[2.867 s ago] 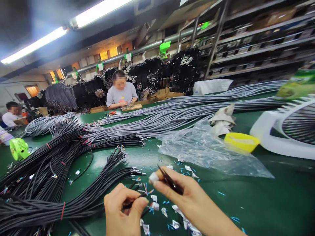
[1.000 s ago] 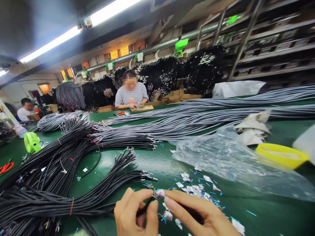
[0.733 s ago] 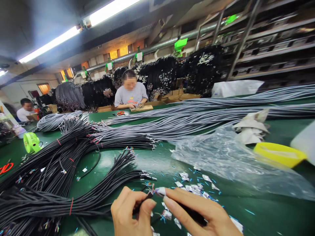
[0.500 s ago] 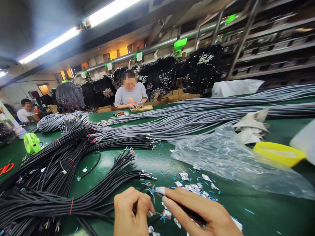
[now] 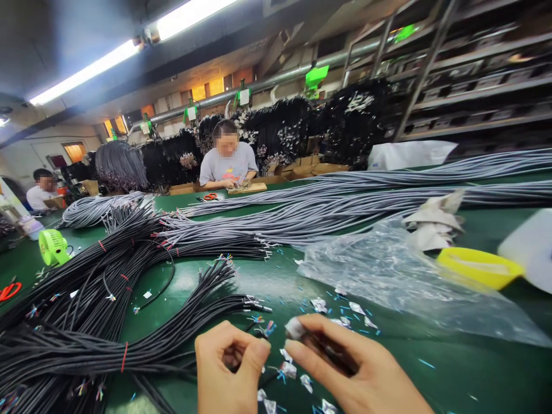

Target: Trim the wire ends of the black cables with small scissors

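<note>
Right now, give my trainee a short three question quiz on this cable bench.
1. True or false: the left hand pinches a black cable near its stripped end.
2. What lies between the yellow dish and the cable bundles? A) clear plastic bag B) a cardboard box C) a red cloth
3. What colour is the small fan at the bench's left edge?

Key: 1 true; 2 A; 3 green. The right hand grips a dark tool.
</note>
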A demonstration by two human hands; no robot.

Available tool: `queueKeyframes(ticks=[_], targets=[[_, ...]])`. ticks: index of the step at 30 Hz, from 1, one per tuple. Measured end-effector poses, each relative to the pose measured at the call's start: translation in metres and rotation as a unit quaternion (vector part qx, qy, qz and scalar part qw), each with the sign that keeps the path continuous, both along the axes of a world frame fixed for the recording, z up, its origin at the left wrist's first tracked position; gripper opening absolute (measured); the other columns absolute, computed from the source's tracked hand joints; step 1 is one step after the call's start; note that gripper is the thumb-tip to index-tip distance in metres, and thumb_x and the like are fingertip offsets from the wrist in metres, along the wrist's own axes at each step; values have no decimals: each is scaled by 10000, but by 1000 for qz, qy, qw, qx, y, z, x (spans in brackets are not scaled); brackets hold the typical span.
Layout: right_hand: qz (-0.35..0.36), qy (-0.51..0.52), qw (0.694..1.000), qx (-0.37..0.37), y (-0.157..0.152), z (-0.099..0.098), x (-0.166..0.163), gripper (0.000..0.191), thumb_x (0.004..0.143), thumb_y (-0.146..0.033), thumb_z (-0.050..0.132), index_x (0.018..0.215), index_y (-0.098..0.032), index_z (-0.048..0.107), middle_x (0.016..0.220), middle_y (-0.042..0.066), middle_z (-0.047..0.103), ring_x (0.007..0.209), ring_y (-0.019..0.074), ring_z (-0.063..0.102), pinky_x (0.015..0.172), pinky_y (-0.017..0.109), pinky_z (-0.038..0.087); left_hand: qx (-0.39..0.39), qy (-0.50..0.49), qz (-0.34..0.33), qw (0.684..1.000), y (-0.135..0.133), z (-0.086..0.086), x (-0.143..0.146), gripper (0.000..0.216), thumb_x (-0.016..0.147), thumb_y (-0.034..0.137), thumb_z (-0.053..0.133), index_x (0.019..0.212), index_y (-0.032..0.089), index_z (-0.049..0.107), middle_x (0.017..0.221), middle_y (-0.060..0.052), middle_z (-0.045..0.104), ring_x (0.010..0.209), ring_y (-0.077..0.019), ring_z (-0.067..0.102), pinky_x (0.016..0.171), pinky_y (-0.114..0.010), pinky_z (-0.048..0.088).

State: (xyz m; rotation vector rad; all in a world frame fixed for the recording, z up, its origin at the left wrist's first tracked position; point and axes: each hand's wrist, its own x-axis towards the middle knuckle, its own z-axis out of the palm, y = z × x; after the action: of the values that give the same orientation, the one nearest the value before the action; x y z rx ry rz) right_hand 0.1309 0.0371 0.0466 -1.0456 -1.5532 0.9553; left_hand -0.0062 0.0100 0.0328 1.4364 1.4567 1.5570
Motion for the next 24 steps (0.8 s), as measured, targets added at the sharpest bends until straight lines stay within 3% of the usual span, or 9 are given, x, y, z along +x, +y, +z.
queueKeyframes(ticks=[7, 13, 16, 19, 22, 24], targets=[[32, 48, 998, -31, 0, 1, 0, 181, 740, -323, 636, 614, -206, 577, 592, -29, 468, 558, 159, 434, 510, 223, 348, 31, 74, -38, 996, -2, 1, 0, 253, 762, 261, 591, 546, 130, 596, 524, 10, 455, 482, -100, 426, 449, -190, 267], [128, 53, 986, -87, 10, -3, 3, 275, 747, -417, 644, 648, -186, 532, 585, -37, 419, 553, 151, 396, 522, 230, 323, 8, 60, -38, 997, -1, 0, 2, 273, 791, 281, 553, 561, 136, 580, 537, 0, 489, 496, -109, 446, 465, -190, 292], [123, 70, 983, -120, 11, -1, 1, 321, 751, -468, 636, 667, -186, 509, 589, -48, 357, 535, 138, 341, 501, 230, 282, -7, 48, -39, 998, -1, -3, 2, 319, 818, 325, 532, 560, 139, 559, 534, -1, 484, 492, -112, 437, 466, -193, 290], [128, 65, 979, -144, 8, 0, 0, 394, 727, -536, 662, 679, -178, 507, 588, -55, 322, 516, 122, 284, 466, 221, 233, 29, 87, -13, 996, -1, -3, 1, 286, 814, 279, 543, 566, 141, 576, 547, -5, 495, 514, -117, 451, 477, -187, 306], [149, 98, 965, -193, 4, 1, 0, 440, 707, -583, 676, 724, -173, 515, 580, -68, 289, 497, 108, 234, 449, 211, 199, 54, 95, -31, 994, 2, 0, -2, 226, 780, 242, 579, 579, 142, 607, 561, -11, 525, 533, -120, 472, 483, -177, 324], [163, 102, 969, -155, 5, 3, 1, 399, 724, -548, 666, 713, -179, 517, 591, -55, 329, 517, 121, 279, 471, 215, 240, 21, 52, -64, 996, 4, 2, -2, 239, 761, 277, 583, 568, 137, 603, 544, -10, 517, 508, -116, 461, 470, -180, 319]])
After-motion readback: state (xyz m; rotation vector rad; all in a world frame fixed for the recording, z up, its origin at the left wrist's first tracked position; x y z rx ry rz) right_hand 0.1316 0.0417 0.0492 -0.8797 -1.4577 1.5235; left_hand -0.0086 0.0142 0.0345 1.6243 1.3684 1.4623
